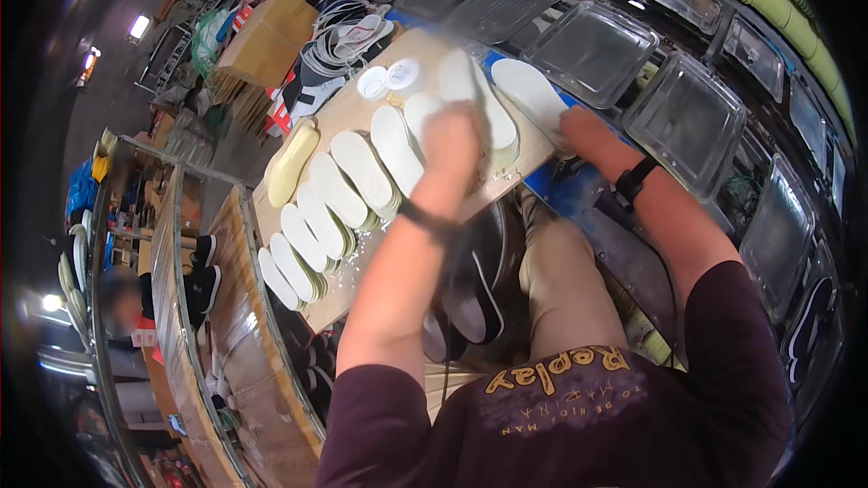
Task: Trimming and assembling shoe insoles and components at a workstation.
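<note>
Stacks of white shoe insoles (359, 169) stand in a slanting row on a light wooden board (506, 183). My left hand (454, 140) is over the row, closed and smeared by motion. A blurred insole (458, 77) sticks out beyond its fingers and seems to be in its grip. Beside it lies a thick stack of insoles (500, 131). At the board's right edge my right hand (579, 129) is closed around the near end of another white insole (526, 90); its fingertips are partly hidden. A yellowish insole (292, 163) lies at the left.
Two small round white containers (404, 74) sit at the board's far side. Clear plastic trays (685, 117) line the machine at the right. Behind the board are a cardboard box (268, 38) and coiled cables (348, 32). Dark shoes (475, 298) hang below the near edge.
</note>
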The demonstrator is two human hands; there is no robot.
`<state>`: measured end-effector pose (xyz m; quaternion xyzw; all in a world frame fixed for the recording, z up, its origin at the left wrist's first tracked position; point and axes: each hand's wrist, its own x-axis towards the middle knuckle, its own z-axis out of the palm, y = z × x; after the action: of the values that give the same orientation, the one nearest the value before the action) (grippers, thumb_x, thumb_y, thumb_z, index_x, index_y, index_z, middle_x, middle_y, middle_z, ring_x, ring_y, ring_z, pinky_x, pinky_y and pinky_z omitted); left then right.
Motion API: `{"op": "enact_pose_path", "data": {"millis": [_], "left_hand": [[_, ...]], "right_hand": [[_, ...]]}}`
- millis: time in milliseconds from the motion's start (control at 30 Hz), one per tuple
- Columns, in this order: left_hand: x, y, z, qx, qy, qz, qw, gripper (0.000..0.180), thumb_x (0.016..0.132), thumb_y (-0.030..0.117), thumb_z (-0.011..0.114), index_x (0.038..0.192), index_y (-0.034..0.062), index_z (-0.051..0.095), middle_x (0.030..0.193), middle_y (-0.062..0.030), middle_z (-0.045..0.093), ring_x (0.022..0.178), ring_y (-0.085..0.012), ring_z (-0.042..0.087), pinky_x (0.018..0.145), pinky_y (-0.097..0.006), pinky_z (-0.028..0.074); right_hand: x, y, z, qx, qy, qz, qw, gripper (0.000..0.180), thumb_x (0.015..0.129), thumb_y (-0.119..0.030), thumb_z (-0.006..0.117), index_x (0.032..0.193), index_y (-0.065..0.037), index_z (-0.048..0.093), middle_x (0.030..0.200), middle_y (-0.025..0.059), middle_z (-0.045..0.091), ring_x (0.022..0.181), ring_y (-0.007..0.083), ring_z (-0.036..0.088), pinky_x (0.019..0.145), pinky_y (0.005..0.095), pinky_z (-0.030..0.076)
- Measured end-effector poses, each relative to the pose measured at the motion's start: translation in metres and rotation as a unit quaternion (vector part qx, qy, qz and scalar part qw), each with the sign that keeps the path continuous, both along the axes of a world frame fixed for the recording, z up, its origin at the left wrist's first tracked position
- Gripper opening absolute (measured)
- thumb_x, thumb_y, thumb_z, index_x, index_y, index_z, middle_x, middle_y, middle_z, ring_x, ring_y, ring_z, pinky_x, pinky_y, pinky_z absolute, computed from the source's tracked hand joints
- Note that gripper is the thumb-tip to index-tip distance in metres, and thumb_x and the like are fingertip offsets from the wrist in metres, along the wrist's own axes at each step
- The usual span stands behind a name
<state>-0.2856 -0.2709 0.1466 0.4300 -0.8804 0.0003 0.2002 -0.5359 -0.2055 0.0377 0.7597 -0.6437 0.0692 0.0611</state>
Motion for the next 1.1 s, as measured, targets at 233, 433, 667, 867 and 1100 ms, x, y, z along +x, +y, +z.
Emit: {"op": "enact_pose_path", "data": {"millis": [233, 433, 667, 867, 1100], "left_hand": [[0.178, 0.128, 0.081, -0.097, 0.253, 0.116, 0.955, 0.018, 0.094, 0.011, 0.055, 0.100, -0.0032, 0.065, 0.087, -0.0118, 0.064, 0.073, -0.0204, 0.059, 0.066, -0.031, 0.047], [0.297, 0.280, 0.105, 0.028, 0.488, 0.225, 0.843, 0.012, 0.093, 0.005, 0.056, 0.094, -0.0041, 0.065, 0.091, -0.0072, 0.063, 0.070, -0.0090, 0.057, 0.060, -0.022, 0.045], [0.305, 0.341, 0.067, 0.181, 0.506, 0.289, 0.792, 0.007, 0.091, 0.007, 0.064, 0.088, 0.0016, 0.063, 0.079, -0.0030, 0.064, 0.062, -0.0052, 0.058, 0.047, -0.018, 0.047], [0.250, 0.356, 0.035, 0.251, 0.312, 0.037, 0.916, 0.009, 0.076, 0.004, 0.075, 0.081, 0.0040, 0.068, 0.091, -0.0071, 0.067, 0.080, -0.0165, 0.063, 0.066, -0.028, 0.051], [0.230, 0.347, 0.002, 0.132, -0.004, -0.028, 0.991, 0.012, 0.071, 0.005, 0.068, 0.072, 0.0008, 0.057, 0.087, -0.0150, 0.063, 0.076, -0.0334, 0.062, 0.064, -0.039, 0.052]], "right_hand": [[0.022, 0.109, 0.122, -0.303, -0.248, -0.003, 0.920, 0.023, 0.086, -0.006, 0.058, 0.106, 0.003, 0.064, 0.109, 0.0187, 0.065, 0.098, 0.0327, 0.062, 0.085, 0.0373, 0.049], [0.094, 0.206, 0.163, -0.195, -0.560, 0.023, 0.805, 0.019, 0.091, -0.005, 0.057, 0.106, 0.004, 0.063, 0.091, 0.0108, 0.064, 0.072, 0.0153, 0.060, 0.066, 0.0269, 0.048], [0.151, 0.234, 0.154, 0.031, -0.540, -0.028, 0.840, 0.016, 0.089, -0.007, 0.057, 0.100, 0.000, 0.066, 0.078, 0.0087, 0.061, 0.063, 0.0158, 0.059, 0.057, 0.0292, 0.047], [0.216, 0.252, 0.143, -0.057, -0.372, 0.272, 0.886, 0.023, 0.079, -0.006, 0.063, 0.102, -0.004, 0.065, 0.087, 0.0133, 0.059, 0.079, 0.0285, 0.060, 0.064, 0.0345, 0.050], [0.259, 0.256, 0.097, 0.025, -0.074, 0.488, 0.869, 0.013, 0.075, -0.016, 0.056, 0.082, -0.006, 0.060, 0.088, 0.0062, 0.050, 0.088, 0.0214, 0.053, 0.066, 0.0326, 0.048]]}}
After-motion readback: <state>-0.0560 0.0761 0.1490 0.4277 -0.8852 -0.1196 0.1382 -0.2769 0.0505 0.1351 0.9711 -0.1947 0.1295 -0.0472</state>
